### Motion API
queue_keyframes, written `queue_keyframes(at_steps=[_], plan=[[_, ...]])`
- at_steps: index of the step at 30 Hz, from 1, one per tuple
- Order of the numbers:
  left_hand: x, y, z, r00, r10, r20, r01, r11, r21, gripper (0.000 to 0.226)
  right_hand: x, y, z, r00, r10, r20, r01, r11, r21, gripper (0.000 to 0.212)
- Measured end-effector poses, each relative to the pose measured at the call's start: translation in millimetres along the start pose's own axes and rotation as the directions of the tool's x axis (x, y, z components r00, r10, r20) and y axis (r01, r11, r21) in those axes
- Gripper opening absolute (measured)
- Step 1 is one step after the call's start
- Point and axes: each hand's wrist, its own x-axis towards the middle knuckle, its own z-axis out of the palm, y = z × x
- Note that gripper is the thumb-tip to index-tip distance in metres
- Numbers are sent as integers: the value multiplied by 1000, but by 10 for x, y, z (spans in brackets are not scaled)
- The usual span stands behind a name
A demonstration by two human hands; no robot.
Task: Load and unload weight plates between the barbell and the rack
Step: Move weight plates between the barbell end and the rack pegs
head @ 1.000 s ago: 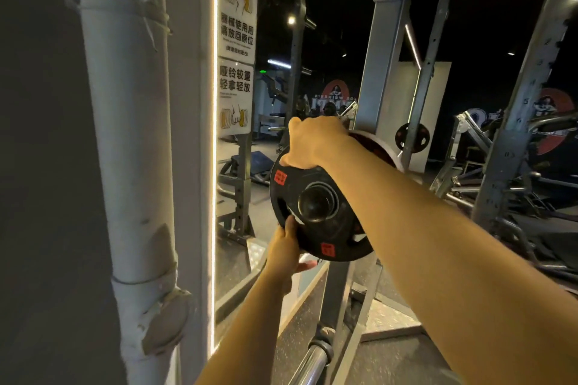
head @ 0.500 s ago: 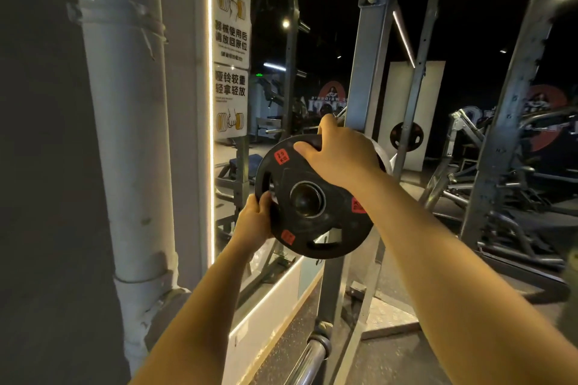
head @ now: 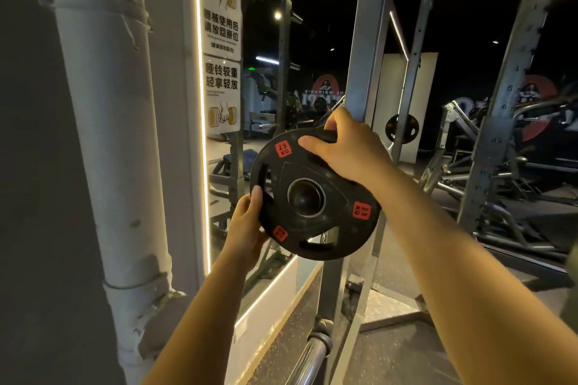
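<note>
Weight plate (head: 312,197) is up in front of you, face toward you, close to the rack upright (head: 369,72). Your right hand (head: 347,150) curls its fingers over the top rim; your left hand (head: 247,225) grips the lower-left edge, thumb on the face. Red labels read 2.5 KG. Barbell end (head: 312,356) sits below, apart. Mirror (head: 266,78) just left.

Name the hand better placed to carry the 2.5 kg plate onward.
Right hand: its fingers curl through the top grip slot of the 2.5 kg plate. The left hand only steadies the lower-left rim.
</note>
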Motion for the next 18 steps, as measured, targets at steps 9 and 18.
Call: queue_keyframes(at_steps=[9,18], plan=[[-216,-388,317,987,-133,92,161,867,-471,72,-182,103,58,996,61,-65,-49,984,170,36],[-158,-79,240,995,-87,-56,67,952,-298,63,-615,309,288,954,230,-194,-84,823,562,28]])
